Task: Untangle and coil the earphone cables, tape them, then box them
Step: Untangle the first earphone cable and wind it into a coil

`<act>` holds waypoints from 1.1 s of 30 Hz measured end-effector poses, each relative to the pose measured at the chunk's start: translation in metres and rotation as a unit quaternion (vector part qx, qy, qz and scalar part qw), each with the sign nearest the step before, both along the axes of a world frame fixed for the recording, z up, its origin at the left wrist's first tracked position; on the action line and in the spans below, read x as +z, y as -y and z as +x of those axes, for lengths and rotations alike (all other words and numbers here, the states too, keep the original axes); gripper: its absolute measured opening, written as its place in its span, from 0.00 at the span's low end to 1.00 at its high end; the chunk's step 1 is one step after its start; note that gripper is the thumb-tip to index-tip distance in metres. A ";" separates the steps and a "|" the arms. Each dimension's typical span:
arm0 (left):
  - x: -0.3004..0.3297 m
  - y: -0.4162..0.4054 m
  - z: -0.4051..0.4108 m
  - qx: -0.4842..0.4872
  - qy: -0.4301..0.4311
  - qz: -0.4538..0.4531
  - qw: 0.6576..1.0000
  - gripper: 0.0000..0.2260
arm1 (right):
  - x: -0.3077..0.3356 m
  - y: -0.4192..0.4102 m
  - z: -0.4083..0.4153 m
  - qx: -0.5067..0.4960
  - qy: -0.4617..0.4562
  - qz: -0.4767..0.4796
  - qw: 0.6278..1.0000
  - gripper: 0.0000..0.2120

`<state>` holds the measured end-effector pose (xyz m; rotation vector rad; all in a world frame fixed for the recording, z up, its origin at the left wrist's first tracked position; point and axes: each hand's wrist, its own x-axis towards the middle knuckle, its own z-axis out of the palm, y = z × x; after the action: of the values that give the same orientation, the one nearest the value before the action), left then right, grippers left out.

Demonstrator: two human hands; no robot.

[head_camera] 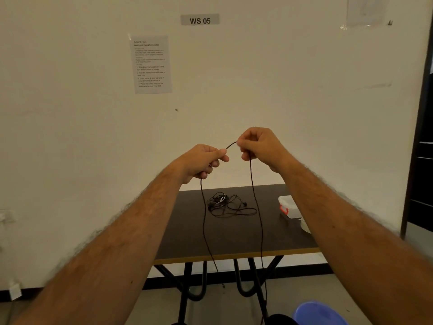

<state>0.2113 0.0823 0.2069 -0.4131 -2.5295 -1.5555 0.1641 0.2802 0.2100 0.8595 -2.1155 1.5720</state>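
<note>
Earphone cable, thin and black, held up in front of the wall between both raised hands. Left hand: fingers curled, thumb and forefinger pinching the cable, one strand dropping from under the fist. Right hand: fingers curled too, pinching the cable just beside the left, a short arc of cable bridging the two grips. Second strand hanging from the right hand, both strands running down past the near edge of the dark table toward the floor; lower ends too thin to follow. On the table, behind the hanging strands: a tangled heap of more black earphones, lying loose. Toward the right edge of the table, partly hidden by the right forearm: a clear plastic box with a red latch. On the wall: a printed sheet and a sign reading WS 05. At the bottom right: a blue tub.
</note>
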 end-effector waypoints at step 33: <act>0.011 -0.017 0.004 -0.032 -0.012 0.043 0.998 0.14 | 0.011 0.001 0.003 -0.034 -0.012 -0.048 0.998 0.06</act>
<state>0.2158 0.0996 0.2177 -0.5029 -2.4449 -1.6648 0.1670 0.2787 0.2215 0.7629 -2.0135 1.6054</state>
